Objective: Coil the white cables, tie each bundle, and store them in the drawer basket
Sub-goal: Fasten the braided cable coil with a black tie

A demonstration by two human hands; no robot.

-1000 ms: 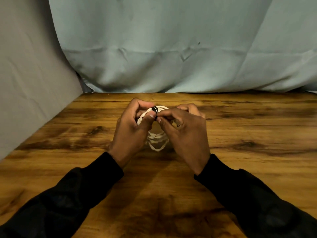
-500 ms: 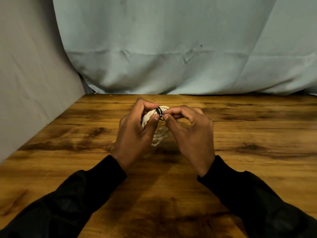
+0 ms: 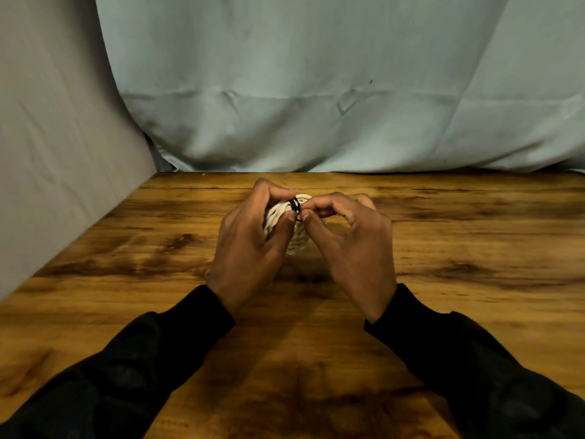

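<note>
A coiled white cable [image 3: 296, 239] is held upright between both hands above the wooden table [image 3: 126, 258]. My left hand [image 3: 250, 239] grips the coil from the left, thumb pressed near its top. A black tie [image 3: 295, 205] wraps the top of the bundle. My right hand [image 3: 354, 245] pinches that black tie between thumb and forefinger, its other fingers curled. Most of the coil is hidden behind my hands. No drawer or basket is in view.
A pale blue cloth [image 3: 316, 106] hangs behind the table's far edge. A grey cloth wall [image 3: 57, 137] closes off the left side. Bare wood lies around my hands on all sides.
The view has shifted slightly. The coil has turned more edge-on and is more covered by my hands. My right fingers have worked further round the black tie at the top.
</note>
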